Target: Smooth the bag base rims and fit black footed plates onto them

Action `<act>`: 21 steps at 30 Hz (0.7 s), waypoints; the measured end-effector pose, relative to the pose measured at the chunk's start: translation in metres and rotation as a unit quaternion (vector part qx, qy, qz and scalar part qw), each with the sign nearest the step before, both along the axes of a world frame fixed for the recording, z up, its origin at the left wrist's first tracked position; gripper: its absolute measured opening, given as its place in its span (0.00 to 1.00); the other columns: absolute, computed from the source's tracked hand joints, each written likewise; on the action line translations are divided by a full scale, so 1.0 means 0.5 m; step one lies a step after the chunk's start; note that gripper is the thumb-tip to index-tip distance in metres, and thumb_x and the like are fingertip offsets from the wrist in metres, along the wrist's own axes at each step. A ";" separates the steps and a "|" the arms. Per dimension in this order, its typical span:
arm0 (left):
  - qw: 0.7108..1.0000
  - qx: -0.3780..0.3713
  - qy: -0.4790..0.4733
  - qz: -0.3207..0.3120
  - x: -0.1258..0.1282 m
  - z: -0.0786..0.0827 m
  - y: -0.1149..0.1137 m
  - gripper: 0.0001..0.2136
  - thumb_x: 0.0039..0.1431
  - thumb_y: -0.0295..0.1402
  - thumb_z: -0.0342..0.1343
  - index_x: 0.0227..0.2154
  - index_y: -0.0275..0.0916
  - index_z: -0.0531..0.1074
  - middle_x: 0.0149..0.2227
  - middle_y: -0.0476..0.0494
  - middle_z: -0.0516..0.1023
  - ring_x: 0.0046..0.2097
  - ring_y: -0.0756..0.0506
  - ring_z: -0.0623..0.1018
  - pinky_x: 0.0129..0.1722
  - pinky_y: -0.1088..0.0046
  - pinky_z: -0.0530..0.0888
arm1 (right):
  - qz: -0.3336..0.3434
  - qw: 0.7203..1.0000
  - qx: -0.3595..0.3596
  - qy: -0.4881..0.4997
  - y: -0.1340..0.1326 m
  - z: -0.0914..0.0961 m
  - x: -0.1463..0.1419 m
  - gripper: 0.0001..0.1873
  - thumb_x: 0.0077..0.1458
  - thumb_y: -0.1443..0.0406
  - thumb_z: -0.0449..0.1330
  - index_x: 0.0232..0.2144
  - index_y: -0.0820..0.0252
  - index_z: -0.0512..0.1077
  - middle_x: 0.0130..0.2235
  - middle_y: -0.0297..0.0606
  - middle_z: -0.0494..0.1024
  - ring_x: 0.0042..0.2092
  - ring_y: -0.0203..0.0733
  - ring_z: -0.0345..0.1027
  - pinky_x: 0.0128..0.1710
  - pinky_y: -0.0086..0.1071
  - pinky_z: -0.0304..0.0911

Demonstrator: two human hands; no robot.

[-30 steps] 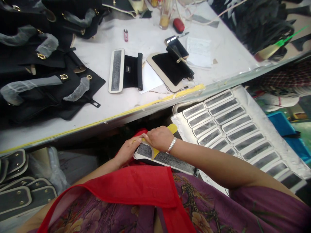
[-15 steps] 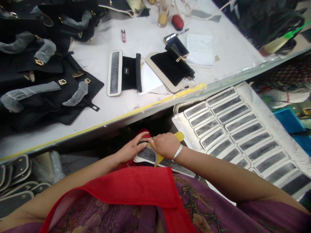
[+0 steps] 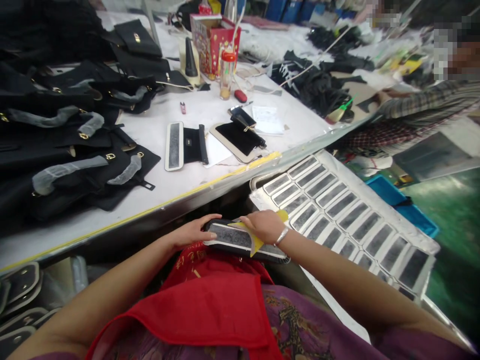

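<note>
On my lap, over a red apron [image 3: 195,305], lies a black piece with a rounded panel [image 3: 230,236] on top, grey in the middle and edged in white. My left hand [image 3: 193,234] grips its left end, the thumb pressed on the upper face and the fingers at the far edge. A bent yellow strip [image 3: 256,246] with a paler side is held in my closed right hand [image 3: 267,225], above the right part of the panel. The strip's far end pokes out behind the knuckles. My right hand hides some of the panel.
Similar panels lie in rows on a white board [image 3: 258,197] at right. The table [image 3: 150,222] holds black bags [image 3: 78,160], two opened pieces, small pink snips [image 3: 182,107] and a red-lidded bottle [image 3: 226,75]. A co-worker's sleeve [image 3: 423,105] shows at far right; a blue tray [image 3: 420,217] is below.
The view has tilted up, showing more of the far table and a co-worker. My hands have moved apart: the right, with the yellow strip, has shifted rightward along the panel, baring more of it.
</note>
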State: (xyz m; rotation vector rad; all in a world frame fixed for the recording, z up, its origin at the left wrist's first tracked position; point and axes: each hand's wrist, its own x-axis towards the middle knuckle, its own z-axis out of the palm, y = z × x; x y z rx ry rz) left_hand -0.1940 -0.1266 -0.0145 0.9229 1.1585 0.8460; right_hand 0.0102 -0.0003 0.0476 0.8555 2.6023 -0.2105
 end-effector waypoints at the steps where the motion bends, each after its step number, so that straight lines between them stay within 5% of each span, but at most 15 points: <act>1: 0.999 -0.007 -0.032 0.009 -0.003 -0.002 -0.003 0.30 0.48 0.41 0.60 0.55 0.42 0.62 0.53 0.41 0.71 0.52 0.39 0.70 0.53 0.61 0.64 | -0.037 0.999 -0.007 0.000 0.000 0.014 0.019 0.32 0.62 0.51 0.35 0.32 0.61 0.74 0.35 0.46 0.78 0.38 0.48 0.72 0.36 0.34 0.60; 4: 0.992 -0.049 -0.099 0.058 -0.007 -0.008 -0.001 0.27 0.50 0.46 0.57 0.52 0.39 0.67 0.52 0.38 0.72 0.50 0.39 0.71 0.49 0.62 0.66 | -0.142 0.986 -0.076 0.048 -0.003 0.054 0.081 0.30 0.63 0.53 0.35 0.33 0.60 0.73 0.36 0.45 0.77 0.40 0.45 0.71 0.39 0.33 0.60; 7: 0.993 -0.055 -0.044 0.092 -0.024 -0.008 0.004 0.25 0.49 0.48 0.58 0.46 0.37 0.73 0.47 0.37 0.75 0.46 0.40 0.73 0.42 0.67 0.69 | -0.193 0.941 -0.232 0.153 -0.022 0.078 0.134 0.21 0.60 0.56 0.44 0.30 0.61 0.72 0.36 0.43 0.76 0.40 0.43 0.69 0.41 0.33 0.61; 10: 0.991 -0.055 0.044 0.114 -0.052 -0.005 -0.013 0.22 0.50 0.48 0.57 0.44 0.39 0.74 0.48 0.37 0.74 0.32 0.47 0.76 0.28 0.74 0.68 | -0.242 0.865 -0.374 0.231 -0.064 0.071 0.166 0.15 0.54 0.57 0.52 0.36 0.62 0.70 0.37 0.41 0.76 0.38 0.42 0.70 0.37 0.32 0.65; 14: 0.991 -0.084 -0.064 0.078 -0.044 -0.014 -0.053 0.27 0.55 0.49 0.51 0.57 0.50 0.59 0.53 0.38 0.70 0.25 0.50 0.75 0.20 0.75 0.67 | -0.316 0.762 -0.485 0.290 -0.139 0.017 0.165 0.19 0.50 0.55 0.57 0.39 0.63 0.70 0.38 0.40 0.77 0.36 0.41 0.71 0.34 0.30 0.65; 17: 0.984 -0.083 -0.139 0.076 -0.002 -0.037 -0.056 0.30 0.57 0.52 0.44 0.62 0.53 0.47 0.43 0.40 0.75 0.28 0.45 0.78 0.24 0.69 0.73 | -0.326 0.779 -0.448 0.293 -0.184 -0.032 0.132 0.17 0.47 0.54 0.59 0.32 0.63 0.72 0.33 0.38 0.78 0.32 0.39 0.70 0.29 0.28 0.63; 21: 0.973 -0.044 -0.195 0.117 0.033 -0.065 -0.032 0.28 0.58 0.53 0.42 0.59 0.49 0.57 0.41 0.42 0.76 0.29 0.45 0.77 0.26 0.68 0.74 | -0.325 0.786 -0.406 0.334 -0.221 -0.073 0.074 0.16 0.48 0.56 0.57 0.34 0.62 0.73 0.34 0.38 0.78 0.34 0.41 0.70 0.31 0.29 0.64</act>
